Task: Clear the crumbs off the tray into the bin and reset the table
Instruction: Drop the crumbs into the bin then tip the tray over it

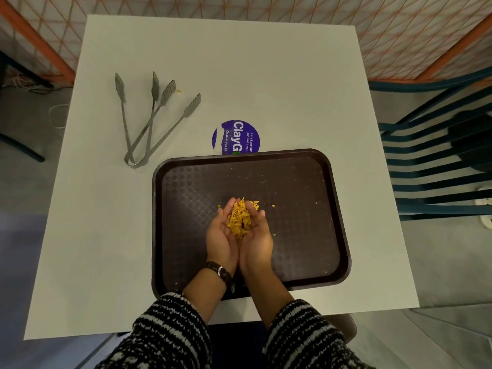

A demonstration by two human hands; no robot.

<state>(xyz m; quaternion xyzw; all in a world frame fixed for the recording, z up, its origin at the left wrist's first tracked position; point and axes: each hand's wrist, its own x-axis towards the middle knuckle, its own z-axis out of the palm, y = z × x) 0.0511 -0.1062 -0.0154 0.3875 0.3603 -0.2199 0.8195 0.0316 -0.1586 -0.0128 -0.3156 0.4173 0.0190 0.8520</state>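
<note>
A dark brown tray (306, 198) lies on the white table (106, 222), close to its near edge. My left hand (221, 241) and my right hand (257, 243) are cupped together, palms up, over the middle of the tray. Between them they hold a heap of yellow crumbs (239, 221). A few stray yellow bits (273, 206) and fine specks lie on the tray around my hands. A watch sits on my left wrist. No bin is in view.
Two pairs of metal tongs (149, 121) lie crossed at the table's far left, a yellow crumb (179, 91) beside them. A round purple sticker (235, 138) sits just beyond the tray. A dark slatted chair (439, 161) stands to the right. Orange-framed netting runs behind the table.
</note>
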